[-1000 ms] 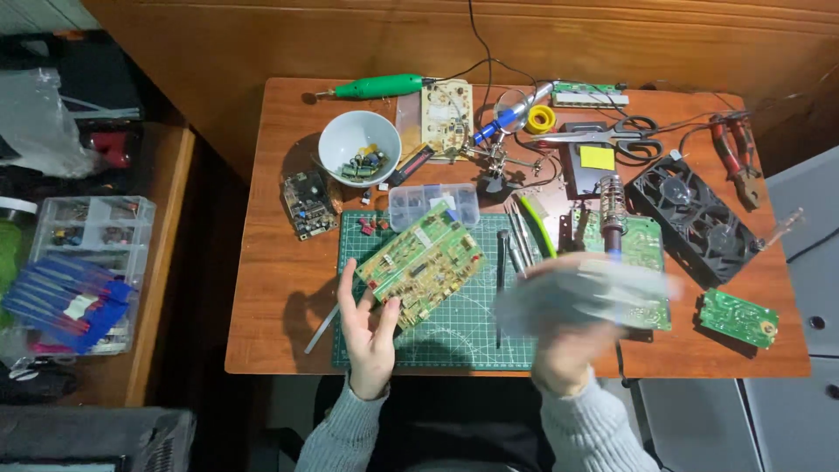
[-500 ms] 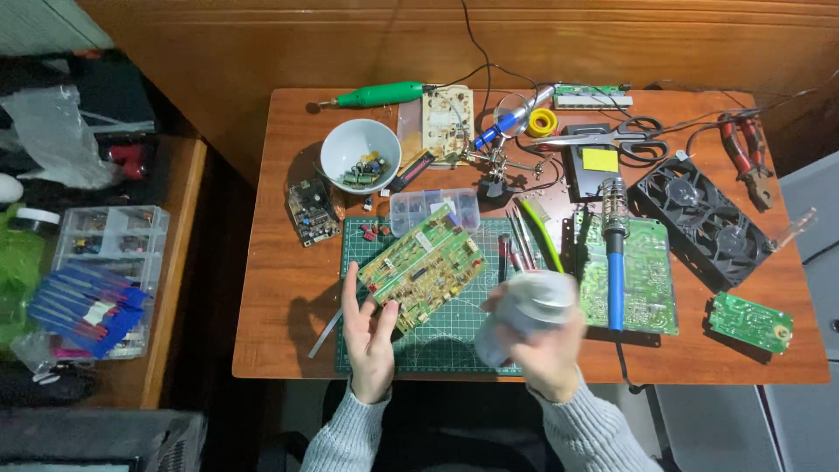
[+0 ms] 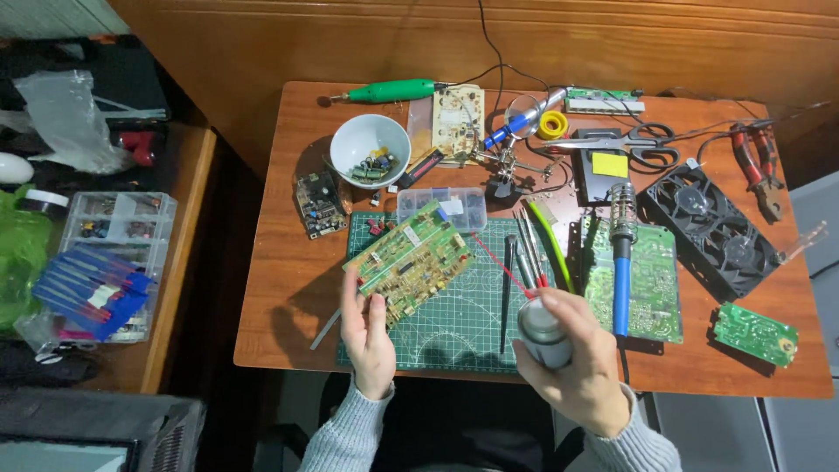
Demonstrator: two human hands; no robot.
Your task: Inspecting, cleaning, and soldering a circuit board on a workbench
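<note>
My left hand (image 3: 367, 336) grips the near edge of a green circuit board (image 3: 411, 259), holding it tilted above the green cutting mat (image 3: 463, 323). My right hand (image 3: 581, 358) is wrapped around a grey spray can (image 3: 544, 330) over the mat's right edge. A thin red straw (image 3: 502, 262) runs from the can's nozzle up and left toward the board. Several tweezers and probes (image 3: 524, 253) lie on the mat between my hands.
A blue-handled soldering iron (image 3: 621, 262) rests on a green board (image 3: 642, 280) at right. Black twin fans (image 3: 712, 227), a small green board (image 3: 755, 333), scissors (image 3: 629, 138), red pliers (image 3: 757, 162), a white bowl (image 3: 345, 147), a clear parts box (image 3: 441, 205) and a green rotary tool (image 3: 389, 90) surround the mat.
My right hand brought the spray can from the right side of the table leftward and nearer, and it now holds still with the straw pointed at the board. The left hand kept hold of the board.
</note>
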